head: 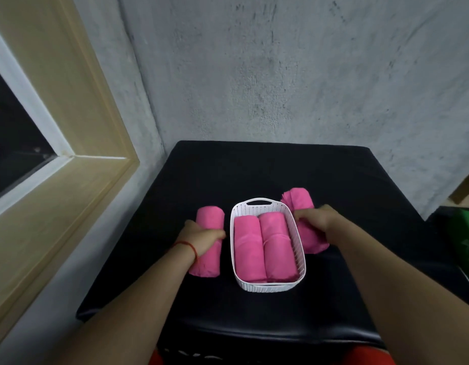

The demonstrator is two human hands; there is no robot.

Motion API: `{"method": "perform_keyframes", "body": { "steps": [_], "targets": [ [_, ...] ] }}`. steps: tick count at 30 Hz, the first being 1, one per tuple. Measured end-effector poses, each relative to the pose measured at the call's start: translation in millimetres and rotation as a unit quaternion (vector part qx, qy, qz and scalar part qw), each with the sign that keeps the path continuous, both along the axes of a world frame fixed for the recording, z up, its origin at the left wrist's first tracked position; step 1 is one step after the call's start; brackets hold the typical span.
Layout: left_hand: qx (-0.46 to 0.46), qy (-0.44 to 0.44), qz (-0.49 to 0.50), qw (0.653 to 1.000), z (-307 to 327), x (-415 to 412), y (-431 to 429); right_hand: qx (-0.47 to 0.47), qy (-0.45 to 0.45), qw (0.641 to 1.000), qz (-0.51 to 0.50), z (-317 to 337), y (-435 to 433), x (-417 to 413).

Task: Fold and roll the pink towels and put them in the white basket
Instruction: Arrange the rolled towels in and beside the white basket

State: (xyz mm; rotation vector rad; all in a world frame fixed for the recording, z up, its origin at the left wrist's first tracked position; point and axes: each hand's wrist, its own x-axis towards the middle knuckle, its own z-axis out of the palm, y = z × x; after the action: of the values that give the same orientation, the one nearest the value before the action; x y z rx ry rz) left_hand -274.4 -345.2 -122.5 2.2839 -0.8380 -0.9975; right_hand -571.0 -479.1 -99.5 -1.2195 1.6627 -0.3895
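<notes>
Two smooth pink rolls [247,248] in white basket [270,286]; left grip [201,239], right grip [315,219] each round another.

A white basket [270,287] was set mid-frame on the black table [254,167], flanked by a left pink roll [211,217] and a right pink roll [299,197].

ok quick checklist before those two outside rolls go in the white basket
1. Container: white perforated plastic basket upright on the black padded table: ok.
2. Left grip: left hand grips the rolled pink towel left of the basket: ok.
3. Right grip: right hand grips the rolled pink towel right of the basket: ok.
4. Free floor space: not ok; two rolled pink towels inside fill its width, so stacking looks needed.
5. Right roll's tightness: cannot tell.
</notes>
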Motion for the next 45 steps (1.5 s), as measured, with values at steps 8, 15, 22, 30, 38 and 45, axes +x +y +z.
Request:
{"method": "perform_keyframes", "body": {
  "steps": [8,15,22,30,38,45],
  "targets": [
    [-0.092,0.104,-0.018,0.99,49,8,-8,-0.042,-0.082,0.995,0.026,68,30,-22],
    [-0.137,0.083,-0.033,0.987,89,-72,3,-0.078,-0.052,0.993,0.076,107,60,0],
    [-0.08,-0.05,-0.076,0.993,77,-98,1,-0.176,0.248,0.935,0.182,71,103,48],
    [-0.081,-0.272,-0.168,0.944,60,-81,2,-0.189,0.175,0.948,0.188,45,109,50],
    [-0.119,-0.223,-0.19,0.949,67,-81,-11,-0.251,0.276,0.891,0.26,63,91,42],
    [-0.231,-0.066,-0.149,0.959,52,-100,-10,-0.27,0.083,0.929,0.239,42,94,55]
  ]
}}
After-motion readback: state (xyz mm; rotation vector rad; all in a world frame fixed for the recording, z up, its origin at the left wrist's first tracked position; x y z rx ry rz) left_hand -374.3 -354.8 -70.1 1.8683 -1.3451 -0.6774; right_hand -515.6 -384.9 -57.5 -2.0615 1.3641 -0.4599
